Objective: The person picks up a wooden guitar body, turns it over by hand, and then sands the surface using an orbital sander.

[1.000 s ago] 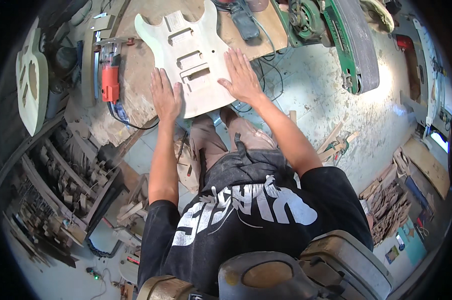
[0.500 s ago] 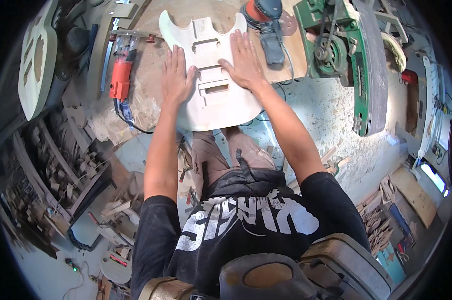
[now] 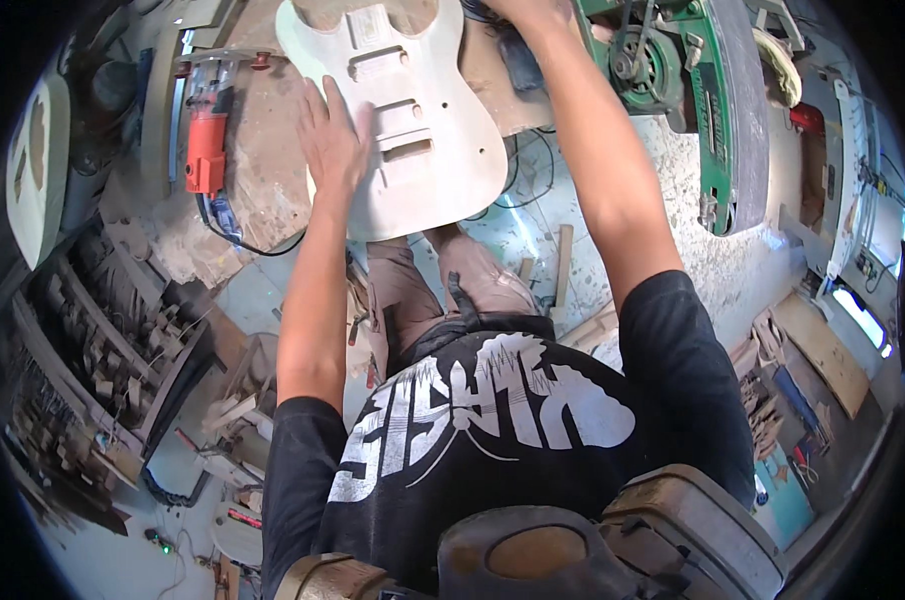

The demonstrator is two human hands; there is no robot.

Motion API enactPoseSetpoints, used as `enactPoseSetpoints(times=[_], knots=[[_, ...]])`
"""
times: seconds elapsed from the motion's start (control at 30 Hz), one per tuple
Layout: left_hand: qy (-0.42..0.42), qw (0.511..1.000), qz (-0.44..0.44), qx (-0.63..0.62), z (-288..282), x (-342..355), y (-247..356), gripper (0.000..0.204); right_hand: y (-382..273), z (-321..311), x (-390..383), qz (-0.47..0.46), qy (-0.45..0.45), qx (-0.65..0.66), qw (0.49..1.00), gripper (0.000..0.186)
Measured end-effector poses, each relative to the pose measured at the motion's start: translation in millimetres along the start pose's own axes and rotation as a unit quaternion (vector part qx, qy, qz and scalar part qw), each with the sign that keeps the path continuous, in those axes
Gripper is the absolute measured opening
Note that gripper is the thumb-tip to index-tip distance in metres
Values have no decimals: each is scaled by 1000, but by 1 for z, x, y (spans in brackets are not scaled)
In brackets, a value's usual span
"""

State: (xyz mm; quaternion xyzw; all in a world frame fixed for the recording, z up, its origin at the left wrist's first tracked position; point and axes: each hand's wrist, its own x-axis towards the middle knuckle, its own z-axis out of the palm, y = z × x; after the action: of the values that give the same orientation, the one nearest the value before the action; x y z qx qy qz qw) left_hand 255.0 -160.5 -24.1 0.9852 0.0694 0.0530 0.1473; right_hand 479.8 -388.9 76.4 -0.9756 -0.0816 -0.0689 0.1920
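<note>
We see a pale wooden guitar body (image 3: 443, 140) lying face-up on a worn brown workbench (image 3: 258, 185), its near end jutting past the bench edge above the person's legs; cavities and a neck slot are cut in it. Left hand (image 3: 333, 135) rests flat on its left side, fingers extended, gripping nothing we can see. Right hand (image 3: 523, 8) reaches to the far right, cut by the frame edge, so we can't tell whether it grasps anything; a dark grey tool part (image 3: 519, 62) sits just beside that forearm. Left on the bench we log a red router (image 3: 206, 155) with a black cable (image 3: 268, 250) trailing near. Bench top looks scuffed and stained. Far right, a green belt machine (image 3: 711, 140) stands over pale, blotchy floor (image 3: 676, 185). Far left, another guitar body (image 3: 53, 190), tilted. Near left, a rack of offcuts (image 3: 103, 350); near right, stacked wood pieces (image 3: 763, 420) beside a brown board (image 3: 823, 355)
</note>
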Motion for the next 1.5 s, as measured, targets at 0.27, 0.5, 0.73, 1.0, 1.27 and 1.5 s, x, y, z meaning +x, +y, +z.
enactPoseSetpoints(times=[0.27, 0.5, 0.73, 1.0, 1.27, 1.5], knots=[[6, 996, -30, -80, 0, 0, 1, 92, 10, -36, -4, -13, -12, 16, 1000, 64], [21, 996, -42, -76, -2, -5, 0, 86, -11, -124, -93, -51, -19, 57, 997, 68], [14, 994, -56, -90, -4, -2, 6, 85, 26, -171, -241, -46, -125, 41, 990, 62], [14, 994, -53, -97, -3, -2, 5, 85, 20, -154, -328, -33, -197, 47, 979, 67], [7, 994, -58, -90, -4, -3, 4, 85, 18, -124, -319, -81, -199, 39, 976, 71], [21, 995, -41, -91, -3, -1, 4, 85, 2, -119, -311, -79, -195, 11, 977, 68]])
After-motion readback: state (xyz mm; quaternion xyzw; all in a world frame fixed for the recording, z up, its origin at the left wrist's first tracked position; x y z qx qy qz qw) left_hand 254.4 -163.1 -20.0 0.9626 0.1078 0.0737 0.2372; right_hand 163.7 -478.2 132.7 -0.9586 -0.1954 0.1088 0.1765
